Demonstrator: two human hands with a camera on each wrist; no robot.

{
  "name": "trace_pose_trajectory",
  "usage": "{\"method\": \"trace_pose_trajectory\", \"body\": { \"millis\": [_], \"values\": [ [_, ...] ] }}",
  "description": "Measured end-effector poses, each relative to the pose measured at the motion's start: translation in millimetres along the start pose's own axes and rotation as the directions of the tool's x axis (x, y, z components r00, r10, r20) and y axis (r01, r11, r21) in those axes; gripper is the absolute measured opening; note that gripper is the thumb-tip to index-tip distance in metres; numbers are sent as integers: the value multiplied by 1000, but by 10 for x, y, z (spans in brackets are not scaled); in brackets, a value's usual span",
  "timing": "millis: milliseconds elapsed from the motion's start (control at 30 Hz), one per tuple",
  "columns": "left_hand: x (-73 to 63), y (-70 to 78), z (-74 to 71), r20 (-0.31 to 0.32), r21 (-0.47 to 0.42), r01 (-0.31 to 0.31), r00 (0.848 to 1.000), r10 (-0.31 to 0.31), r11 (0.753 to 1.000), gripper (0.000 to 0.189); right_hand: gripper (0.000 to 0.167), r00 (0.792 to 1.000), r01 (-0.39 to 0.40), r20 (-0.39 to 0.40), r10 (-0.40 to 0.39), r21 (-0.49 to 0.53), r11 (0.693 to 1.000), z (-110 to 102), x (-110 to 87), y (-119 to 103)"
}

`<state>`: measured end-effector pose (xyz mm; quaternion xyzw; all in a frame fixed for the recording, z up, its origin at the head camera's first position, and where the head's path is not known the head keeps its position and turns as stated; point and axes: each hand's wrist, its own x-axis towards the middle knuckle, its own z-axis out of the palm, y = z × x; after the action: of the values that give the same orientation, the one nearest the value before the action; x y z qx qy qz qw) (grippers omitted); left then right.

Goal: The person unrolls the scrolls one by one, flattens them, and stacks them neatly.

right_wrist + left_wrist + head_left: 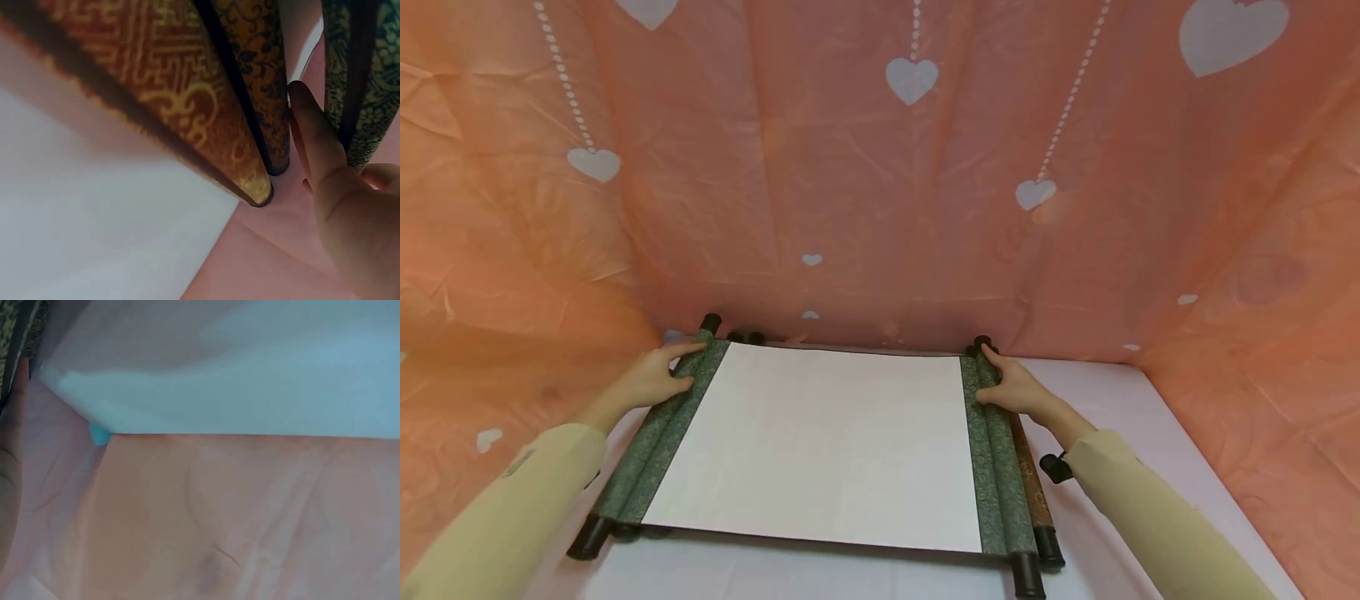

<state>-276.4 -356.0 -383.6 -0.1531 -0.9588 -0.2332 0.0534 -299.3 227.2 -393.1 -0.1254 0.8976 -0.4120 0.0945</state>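
A scroll (820, 442) with a blank white sheet is spread between two green brocade rollers with dark end knobs. My left hand (651, 379) grips the upper part of the left roller (647, 450), thumb toward the sheet. At the other side, my right hand (1018, 390) holds the right roller (1006, 467) near its far end. In the right wrist view its fingers lie around the green brocade (375, 81). Only the edge of the left hand (9, 469) shows in the left wrist view, beside a strip of patterned brocade (14, 337).
Beside the right roller lies a brown patterned scroll (1032, 479); in the right wrist view a red-gold scroll (187, 94) and an orange-brown one (259, 75) show. A dark knob (1056, 468) sits by the right wrist. Orange heart-printed sheeting (880, 183) surrounds the white table (1105, 392).
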Motion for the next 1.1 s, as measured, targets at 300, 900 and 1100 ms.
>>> {"method": "trace_pose_trajectory", "body": {
  "millis": [300,900,1100],
  "values": [
    [-3,-78,118,-6,16,-1,1000,1,1000,57,96,1000,-27,-8,27,-16,1000,104,66,36],
    [-67,-154,226,-1,15,79,997,-79,997,53,96,993,-23,114,24,-13,1000,171,57,108],
    [-48,-178,228,-12,13,98,995,-98,995,50,97,991,1,130,7,-57,998,156,100,87]
  ]
}}
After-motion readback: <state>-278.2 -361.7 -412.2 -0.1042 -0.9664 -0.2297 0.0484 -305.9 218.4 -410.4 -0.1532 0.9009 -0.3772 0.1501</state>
